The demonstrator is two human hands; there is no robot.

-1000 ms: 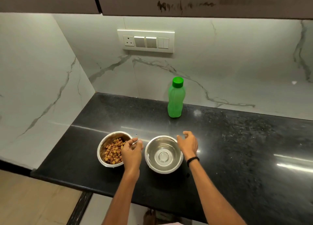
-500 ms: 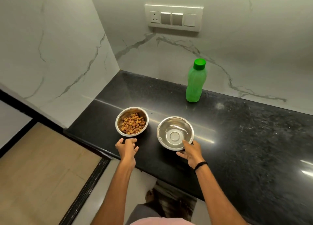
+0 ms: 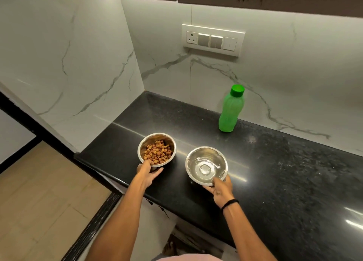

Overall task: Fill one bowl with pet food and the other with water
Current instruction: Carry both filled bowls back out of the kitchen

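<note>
The kibble bowl (image 3: 144, 142) sits near the front-left corner of the table (image 3: 275, 172), the water bowl (image 3: 196, 158) beside it at the front edge. Both seem light, stiff, slick; rims suit pinching. The left hand (image 3: 147, 172) clamps its fingers on the kibble bowl's rim, the right hand (image 3: 221, 189) on the water bowl's. No writing shows.

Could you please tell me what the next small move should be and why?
Probably lift both bowls level off the black stone counter: the left hand grips the round steel bowl of brown kibble at its near rim, the right hand grips the second steel bowl, whose glints suggest water, and the green plastic bottle stands capped.
</note>
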